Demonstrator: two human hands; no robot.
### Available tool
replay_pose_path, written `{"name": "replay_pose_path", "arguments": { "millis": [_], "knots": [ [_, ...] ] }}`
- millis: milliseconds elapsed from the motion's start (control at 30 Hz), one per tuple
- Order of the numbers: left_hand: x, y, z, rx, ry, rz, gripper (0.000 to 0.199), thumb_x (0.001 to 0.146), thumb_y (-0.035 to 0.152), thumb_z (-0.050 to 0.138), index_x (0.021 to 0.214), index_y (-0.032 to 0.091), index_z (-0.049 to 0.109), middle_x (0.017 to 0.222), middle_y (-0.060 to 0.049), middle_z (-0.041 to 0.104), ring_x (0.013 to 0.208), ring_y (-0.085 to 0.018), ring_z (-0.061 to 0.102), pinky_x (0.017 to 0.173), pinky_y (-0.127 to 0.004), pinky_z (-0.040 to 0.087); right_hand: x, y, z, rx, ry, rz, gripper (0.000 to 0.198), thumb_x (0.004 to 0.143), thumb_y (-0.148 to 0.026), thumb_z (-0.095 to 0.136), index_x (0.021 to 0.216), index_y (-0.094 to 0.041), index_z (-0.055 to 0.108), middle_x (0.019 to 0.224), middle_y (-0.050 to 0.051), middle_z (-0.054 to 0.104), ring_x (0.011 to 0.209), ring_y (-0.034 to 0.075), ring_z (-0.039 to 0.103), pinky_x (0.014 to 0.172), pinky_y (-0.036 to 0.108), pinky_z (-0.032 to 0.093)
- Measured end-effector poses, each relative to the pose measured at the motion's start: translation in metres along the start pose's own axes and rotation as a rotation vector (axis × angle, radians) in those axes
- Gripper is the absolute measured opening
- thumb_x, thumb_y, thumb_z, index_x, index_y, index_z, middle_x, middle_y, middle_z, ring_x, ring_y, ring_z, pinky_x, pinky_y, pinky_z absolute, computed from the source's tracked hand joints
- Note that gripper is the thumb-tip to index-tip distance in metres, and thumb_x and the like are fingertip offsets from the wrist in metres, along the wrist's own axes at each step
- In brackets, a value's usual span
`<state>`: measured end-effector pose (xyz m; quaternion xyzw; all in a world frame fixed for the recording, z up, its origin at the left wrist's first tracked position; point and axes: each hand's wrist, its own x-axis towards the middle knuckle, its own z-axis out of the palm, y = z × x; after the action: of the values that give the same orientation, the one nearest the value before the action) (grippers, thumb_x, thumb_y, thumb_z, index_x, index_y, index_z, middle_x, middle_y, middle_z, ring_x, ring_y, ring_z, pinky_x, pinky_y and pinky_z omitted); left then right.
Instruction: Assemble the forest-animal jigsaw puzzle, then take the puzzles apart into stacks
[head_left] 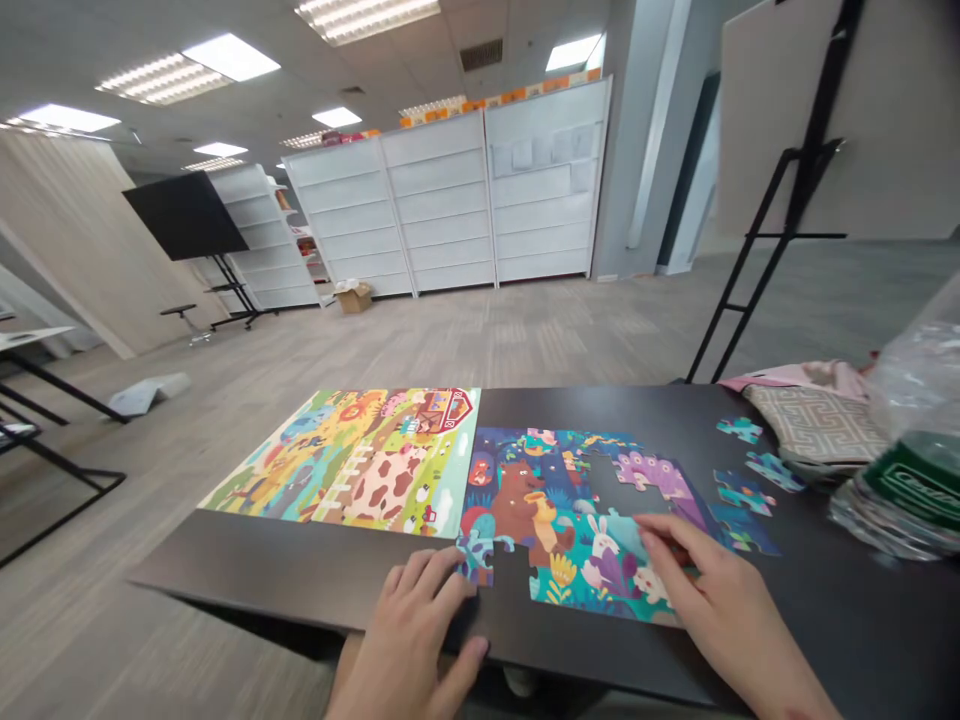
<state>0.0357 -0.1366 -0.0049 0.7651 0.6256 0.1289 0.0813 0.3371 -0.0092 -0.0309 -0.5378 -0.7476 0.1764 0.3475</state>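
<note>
A partly assembled jigsaw puzzle [547, 500] with a bear, a rabbit and flowers lies on the dark table. It has a gap in its upper right part and another along the near edge. My right hand [701, 590] pinches a teal puzzle piece [628, 535] between thumb and forefinger, over the puzzle's lower right part; its far side is hidden by the fingers. My left hand [424, 620] rests on the table with fingers apart, fingertips beside a blue corner piece [476, 560] at the puzzle's near left. Several loose puzzle pieces [742, 492] lie at the right.
Left of the puzzle lies a bright farm-and-safari picture [352, 460]. A patterned pouch [817, 415] and a clear plastic bag with a green label [915, 480] sit on the table's right side. Beyond the table stand a black easel [780, 220] and white shelving [450, 200].
</note>
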Motion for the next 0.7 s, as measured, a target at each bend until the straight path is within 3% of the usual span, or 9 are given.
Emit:
{"name": "replay_pose_path", "arguments": {
  "millis": [567, 700],
  "knots": [
    [0.001, -0.006, 0.004, 0.066, 0.047, 0.106, 0.031, 0.087, 0.030, 0.062, 0.118, 0.025, 0.058, 0.146, -0.006, 0.052, 0.125, -0.031, 0.050, 0.097, -0.045, 0.046, 0.000, 0.001, 0.001, 0.000, -0.022, -0.003, 0.029, 0.092, -0.046, 0.047, 0.097, -0.027, 0.069, 0.097, 0.002, 0.076, 0.081, 0.020, 0.072, 0.070, 0.027, 0.056],
    [0.000, -0.008, 0.006, 0.092, 0.054, 0.117, 0.044, 0.087, 0.029, 0.061, 0.130, 0.026, 0.054, 0.148, -0.004, 0.051, 0.125, -0.031, 0.050, 0.097, -0.044, 0.045, 0.000, 0.002, 0.001, -0.002, -0.021, -0.001, 0.030, 0.092, -0.047, 0.048, 0.097, -0.027, 0.069, 0.096, 0.002, 0.076, 0.079, 0.020, 0.072, 0.066, 0.026, 0.056]
  ]
}}
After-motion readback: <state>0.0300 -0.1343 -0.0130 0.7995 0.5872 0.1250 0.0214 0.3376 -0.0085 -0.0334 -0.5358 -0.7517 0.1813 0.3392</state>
